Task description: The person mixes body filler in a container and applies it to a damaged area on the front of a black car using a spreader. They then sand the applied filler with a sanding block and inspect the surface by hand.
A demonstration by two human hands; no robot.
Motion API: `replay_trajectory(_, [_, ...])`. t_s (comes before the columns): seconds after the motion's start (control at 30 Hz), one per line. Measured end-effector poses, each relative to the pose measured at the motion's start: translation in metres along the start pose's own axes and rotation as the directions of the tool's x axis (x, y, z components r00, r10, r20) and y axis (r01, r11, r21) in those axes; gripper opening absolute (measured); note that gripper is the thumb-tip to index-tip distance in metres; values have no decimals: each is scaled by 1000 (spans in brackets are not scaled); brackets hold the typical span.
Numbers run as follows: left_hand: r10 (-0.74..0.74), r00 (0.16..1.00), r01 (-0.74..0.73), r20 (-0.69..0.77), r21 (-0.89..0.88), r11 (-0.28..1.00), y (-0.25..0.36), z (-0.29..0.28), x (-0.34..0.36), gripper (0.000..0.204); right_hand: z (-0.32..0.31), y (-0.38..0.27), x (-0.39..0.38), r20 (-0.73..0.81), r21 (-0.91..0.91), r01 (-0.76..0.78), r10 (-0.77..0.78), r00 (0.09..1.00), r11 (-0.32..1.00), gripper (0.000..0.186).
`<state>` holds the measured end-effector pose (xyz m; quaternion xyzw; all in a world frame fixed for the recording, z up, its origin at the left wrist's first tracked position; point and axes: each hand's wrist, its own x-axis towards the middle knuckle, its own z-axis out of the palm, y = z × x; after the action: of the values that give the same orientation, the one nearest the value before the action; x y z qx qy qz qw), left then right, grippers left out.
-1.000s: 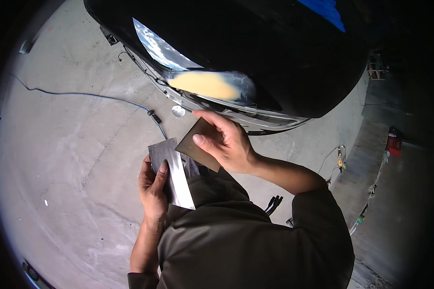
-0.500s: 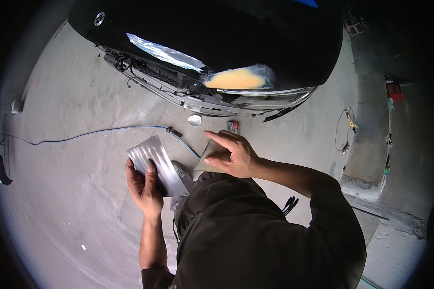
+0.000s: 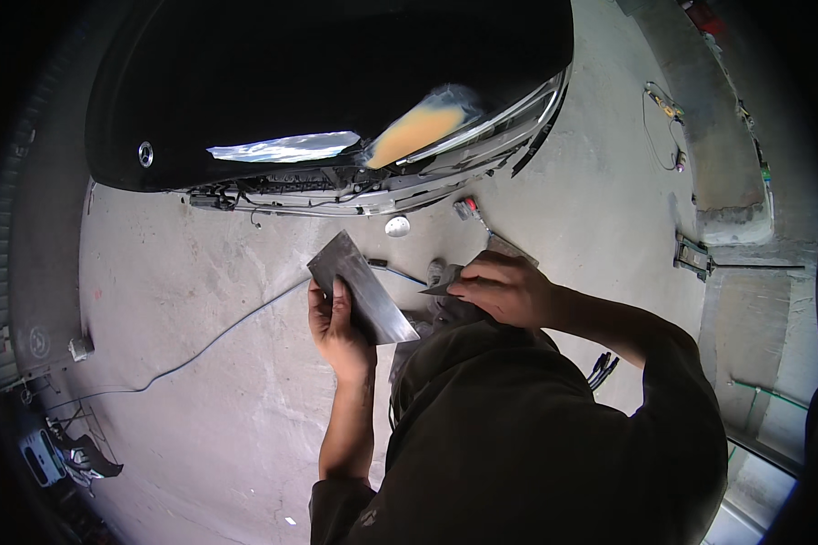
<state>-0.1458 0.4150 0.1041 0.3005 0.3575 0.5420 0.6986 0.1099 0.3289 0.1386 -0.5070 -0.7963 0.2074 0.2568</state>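
My left hand (image 3: 341, 336) grips a flat rectangular metal plate (image 3: 368, 295), thumb on its face and fingers curled behind its left edge. Just right of the plate, my right hand (image 3: 509, 286) is closed on a thin, dark flat sheet (image 3: 439, 290). A pointed corner sticks out left of the fingers; the hand hides most of it, so its exact kind is unclear. The two held pieces are apart. Ahead stands a black car (image 3: 336, 73) with its front cover off. A yellow-orange filler patch (image 3: 418, 132) with a greyish sanded border marks its front corner.
A blue hose (image 3: 218, 338) runs across the concrete floor to a dark connector (image 3: 378, 263). Near the car lie a white disc (image 3: 397, 226) and a red-ended tool (image 3: 467, 208). A yellow tool with a cord (image 3: 665, 104) and a floor jack (image 3: 693, 257) are at right.
My view has shifted, so both hands appear farther right. The plate has turned slightly. My right fingers, spread with the index extended before, are now bent together on the thin sheet.
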Motion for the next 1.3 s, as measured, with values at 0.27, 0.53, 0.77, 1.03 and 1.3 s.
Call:
replay_trajectory(0.27, [21, 931, -256, 363, 613, 747, -28, 48, -3, 42, 17, 31, 26, 47, 744, -377, 520, 853, 551, 25])
replay_trajectory(0.53, [-291, 602, -792, 743, 511, -333, -11, 22, 99, 73, 7, 98, -19, -108, 825, -387, 787, 607, 412, 24])
replay_trajectory(0.77, [-273, 293, -863, 916, 130, -487, -21, 120, 265, 88, 6, 74, -33, -71, 826, -508, 940, 333, 242, 27])
replay_trajectory(1.03, [-402, -5, -923, 916, -159, -351, -18, 96, 287, 96, 69, 32, -15, -256, 918, -289, 962, 97, 274, 17])
replay_trajectory(1.3, [-656, -264, -842, 707, -501, -201, 20, 39, 322, 101, 160, -74, 50, -330, 944, -54, 920, -210, 326, 15])
